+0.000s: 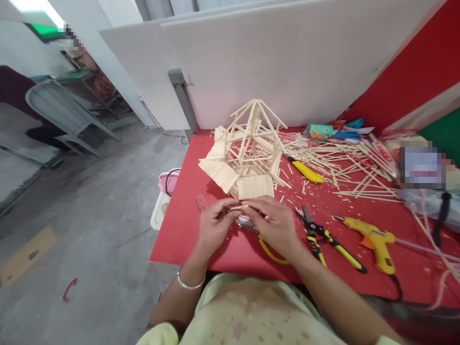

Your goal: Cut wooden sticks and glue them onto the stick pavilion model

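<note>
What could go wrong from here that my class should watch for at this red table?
The open cutters lie close to the right forearm, so a sideways move might bring skin against them. The stick model stands just beyond the left hand and right hand; a forward slip could knock its thin frame. The glue gun lies nearby; I cannot tell whether it is hot, but touching its tip could burn.

Stick (237, 208) partly hidden by fingers (227, 219); package (422, 166) blurred.
</note>
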Motion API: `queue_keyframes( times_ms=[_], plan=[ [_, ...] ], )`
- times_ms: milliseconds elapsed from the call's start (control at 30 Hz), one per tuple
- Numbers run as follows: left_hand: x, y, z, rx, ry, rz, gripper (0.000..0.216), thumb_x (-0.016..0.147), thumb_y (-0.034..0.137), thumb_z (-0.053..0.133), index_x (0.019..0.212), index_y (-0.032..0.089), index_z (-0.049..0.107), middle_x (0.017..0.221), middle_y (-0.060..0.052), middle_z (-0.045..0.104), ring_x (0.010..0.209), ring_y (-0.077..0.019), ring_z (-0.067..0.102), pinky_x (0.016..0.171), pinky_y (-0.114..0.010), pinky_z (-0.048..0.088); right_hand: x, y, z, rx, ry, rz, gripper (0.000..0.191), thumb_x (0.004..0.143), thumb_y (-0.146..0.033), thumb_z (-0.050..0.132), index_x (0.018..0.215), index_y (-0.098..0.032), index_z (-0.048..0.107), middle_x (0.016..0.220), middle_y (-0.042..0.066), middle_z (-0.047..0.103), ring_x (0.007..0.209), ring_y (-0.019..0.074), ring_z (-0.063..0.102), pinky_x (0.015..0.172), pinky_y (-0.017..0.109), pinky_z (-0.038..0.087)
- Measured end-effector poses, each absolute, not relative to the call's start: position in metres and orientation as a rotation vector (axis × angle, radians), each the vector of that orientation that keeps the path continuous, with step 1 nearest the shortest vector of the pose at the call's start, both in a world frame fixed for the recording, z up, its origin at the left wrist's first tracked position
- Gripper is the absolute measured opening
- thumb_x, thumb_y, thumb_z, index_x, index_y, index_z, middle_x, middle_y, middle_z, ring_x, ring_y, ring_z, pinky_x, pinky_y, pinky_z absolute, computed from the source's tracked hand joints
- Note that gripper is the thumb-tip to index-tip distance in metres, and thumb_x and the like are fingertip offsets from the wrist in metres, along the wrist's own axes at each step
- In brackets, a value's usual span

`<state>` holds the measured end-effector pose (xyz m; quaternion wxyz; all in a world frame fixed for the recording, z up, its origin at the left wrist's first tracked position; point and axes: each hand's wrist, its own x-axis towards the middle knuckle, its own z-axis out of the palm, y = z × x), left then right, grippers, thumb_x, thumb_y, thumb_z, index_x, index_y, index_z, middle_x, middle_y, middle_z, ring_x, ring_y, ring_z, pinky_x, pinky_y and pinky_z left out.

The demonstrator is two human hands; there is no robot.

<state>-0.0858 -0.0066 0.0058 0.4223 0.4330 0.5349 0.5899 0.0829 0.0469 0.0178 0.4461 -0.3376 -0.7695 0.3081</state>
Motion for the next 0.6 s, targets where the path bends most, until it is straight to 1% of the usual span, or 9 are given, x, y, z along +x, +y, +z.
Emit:
queue_keyframes(
  times_ms=[100, 167, 233, 300, 367, 467, 533, 600],
  plan=[
    [-0.085, -0.005, -0.002, 0.796, 1.215, 1.489, 0.036, 0.071, 0.027, 0.086, 0.103, 0.017, 0.073, 0.084, -0.005, 0.074, 0.062, -0.0117, 0.066, 0.058, -0.022, 0.053, 0.085, 0.046, 0.015, -0.846, -1.851, 0.722, 0.014, 0.094, -0.025, 0.065, 0.102, -0.027, 0.076, 0.093, 0.001, 0.076, 0.086, 0.0152, 0.068, 0.077, 0.031, 0.054],
    [-0.082, -0.005, -0.006, 0.662, 1.146, 1.467, 0.037, 0.069, 0.028, 0.088, 0.1, 0.015, 0.072, 0.079, -0.004, 0.072, 0.056, -0.0095, 0.062, 0.049, -0.019, 0.047, 0.086, 0.046, 0.016, -0.84, -1.824, 0.696, 0.014, 0.093, -0.022, 0.066, 0.101, -0.028, 0.076, 0.092, 0.001, 0.076, 0.084, 0.0151, 0.068, 0.075, 0.031, 0.054],
    [-0.076, -0.004, -0.007, 0.538, 1.08, 1.437, 0.034, 0.069, 0.031, 0.088, 0.094, 0.014, 0.071, 0.072, -0.002, 0.069, 0.051, -0.0078, 0.058, 0.043, -0.017, 0.042, 0.085, 0.046, 0.017, -0.805, -1.814, 0.651, 0.016, 0.092, -0.019, 0.067, 0.102, -0.028, 0.076, 0.092, 0.001, 0.076, 0.083, 0.0147, 0.068, 0.074, 0.03, 0.054],
    [-0.069, -0.004, -0.005, 0.443, 0.992, 1.417, 0.032, 0.071, 0.036, 0.087, 0.087, 0.014, 0.071, 0.065, 0.0, 0.064, 0.049, -0.0065, 0.054, 0.042, -0.015, 0.038, 0.083, 0.045, 0.016, -0.737, -1.834, 0.562, 0.022, 0.09, -0.015, 0.068, 0.106, -0.028, 0.074, 0.092, 0.001, 0.076, 0.082, 0.0147, 0.067, 0.074, 0.031, 0.054],
    [-0.06, -0.004, -0.001, 0.364, 0.912, 1.422, 0.033, 0.07, 0.039, 0.087, 0.086, 0.014, 0.071, 0.06, 0.002, 0.06, 0.05, -0.0057, 0.052, 0.043, -0.014, 0.037, 0.084, 0.044, 0.013, -0.65, -1.874, 0.439, 0.031, 0.087, -0.01, 0.07, 0.112, -0.027, 0.072, 0.091, 0.002, 0.076, 0.08, 0.0147, 0.067, 0.075, 0.033, 0.053],
    [-0.047, -0.005, 0.005, 0.274, 0.892, 1.42, 0.035, 0.067, 0.036, 0.089, 0.087, 0.014, 0.072, 0.063, 0.002, 0.061, 0.051, -0.005, 0.053, 0.043, -0.013, 0.036, 0.096, 0.04, 0.0, -0.588, -1.956, 0.303, 0.041, 0.084, -0.008, 0.07, 0.12, -0.027, 0.067, 0.095, 0.002, 0.076, 0.081, 0.0149, 0.068, 0.077, 0.034, 0.054],
    [-0.038, -0.006, 0.003, 0.276, 0.917, 1.387, 0.033, 0.068, 0.035, 0.089, 0.084, 0.015, 0.07, 0.065, 0.001, 0.063, 0.05, -0.0052, 0.053, 0.043, -0.014, 0.037, 0.114, 0.035, -0.014, -0.619, -2.034, 0.321, 0.044, 0.085, -0.01, 0.069, 0.124, -0.028, 0.065, 0.1, 0.003, 0.076, 0.087, 0.0156, 0.069, 0.08, 0.033, 0.056],
    [-0.03, -0.005, -0.005, 0.336, 0.945, 1.334, 0.03, 0.071, 0.037, 0.086, 0.082, 0.016, 0.067, 0.064, 0.001, 0.063, 0.047, -0.0058, 0.053, 0.041, -0.014, 0.036, 0.138, 0.026, -0.029, -0.704, -2.108, 0.392, 0.042, 0.086, -0.013, 0.069, 0.124, -0.029, 0.066, 0.104, 0.003, 0.076, 0.093, 0.0161, 0.07, 0.082, 0.032, 0.057]
  ],
)
